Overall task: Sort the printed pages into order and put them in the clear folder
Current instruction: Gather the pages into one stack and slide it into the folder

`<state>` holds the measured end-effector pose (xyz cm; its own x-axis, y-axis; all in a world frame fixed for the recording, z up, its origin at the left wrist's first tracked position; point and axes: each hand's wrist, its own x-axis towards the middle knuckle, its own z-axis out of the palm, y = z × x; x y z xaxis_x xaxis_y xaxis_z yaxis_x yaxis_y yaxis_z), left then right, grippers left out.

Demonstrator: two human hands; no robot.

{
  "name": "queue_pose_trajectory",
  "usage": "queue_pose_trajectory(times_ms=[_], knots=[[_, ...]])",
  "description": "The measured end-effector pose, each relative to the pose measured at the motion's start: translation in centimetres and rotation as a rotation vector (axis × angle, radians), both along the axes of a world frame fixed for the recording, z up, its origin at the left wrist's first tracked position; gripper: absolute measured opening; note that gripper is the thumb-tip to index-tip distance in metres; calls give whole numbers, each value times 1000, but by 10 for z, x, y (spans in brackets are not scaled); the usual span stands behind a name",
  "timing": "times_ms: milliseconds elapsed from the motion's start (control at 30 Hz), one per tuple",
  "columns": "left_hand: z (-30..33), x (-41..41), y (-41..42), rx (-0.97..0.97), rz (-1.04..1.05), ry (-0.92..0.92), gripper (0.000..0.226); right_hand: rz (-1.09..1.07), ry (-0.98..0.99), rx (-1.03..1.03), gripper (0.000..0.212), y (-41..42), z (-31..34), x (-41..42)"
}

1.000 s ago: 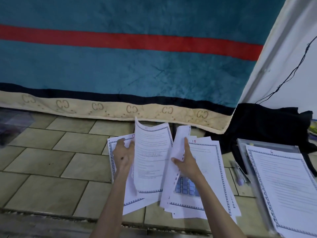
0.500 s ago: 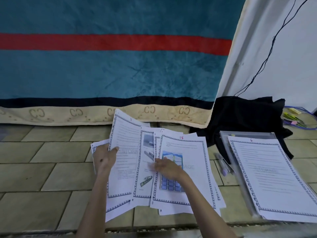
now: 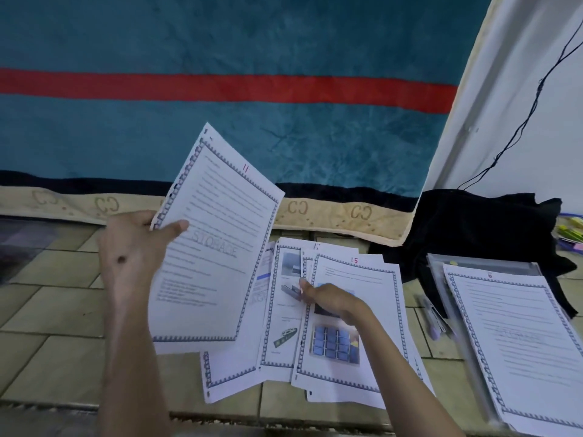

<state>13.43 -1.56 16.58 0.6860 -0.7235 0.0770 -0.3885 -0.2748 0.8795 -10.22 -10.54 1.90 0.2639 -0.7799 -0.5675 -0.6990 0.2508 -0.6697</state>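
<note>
My left hand point(image 3: 132, 250) pinches the left edge of a printed page point(image 3: 214, 247) numbered 11 in red and holds it up above the floor. Below it, several bordered pages point(image 3: 284, 339) lie fanned on the tiles, with the page numbered 15 point(image 3: 372, 313) on top at the right. My right hand point(image 3: 328, 299) rests on that spread, fingertips touching the edges of the pages. At the far right lies the clear folder point(image 3: 473, 269) with a stack of pages point(image 3: 517, 335) on it, its top sheet marked 6.
A teal blanket with a red stripe and beige hem point(image 3: 331, 216) hangs behind the pages. A black cloth point(image 3: 473, 228) lies heaped at the right under a white wall with a black cable point(image 3: 517, 127). Pens point(image 3: 432, 316) lie between the loose pages and the folder.
My left hand has lifted page 11 off the spread and raised it up and to the left. My right hand has stayed on the fanned pages.
</note>
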Motion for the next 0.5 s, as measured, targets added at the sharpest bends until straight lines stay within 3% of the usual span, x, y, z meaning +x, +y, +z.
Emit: queue_pose_trajectory(times_ms=[100, 167, 233, 367, 500], knots=[[-4, -8, -7, -14, -75, 99, 13, -165, -274, -26, 67, 2, 2, 6], [-26, -16, -22, 1, -136, 188, 15, -279, -574, 5, 47, 3, 2, 3], [-59, -26, -39, 71, -182, 262, 25, -402, -740, -50, 27, 4, -5, -5], [-118, -44, -53, 275, -313, 151, 48, -573, -514, -255, 27, -2, -31, -33], [-157, -29, -47, 399, -129, -72, 32, -540, -247, -271, 28, -2, -59, -48]])
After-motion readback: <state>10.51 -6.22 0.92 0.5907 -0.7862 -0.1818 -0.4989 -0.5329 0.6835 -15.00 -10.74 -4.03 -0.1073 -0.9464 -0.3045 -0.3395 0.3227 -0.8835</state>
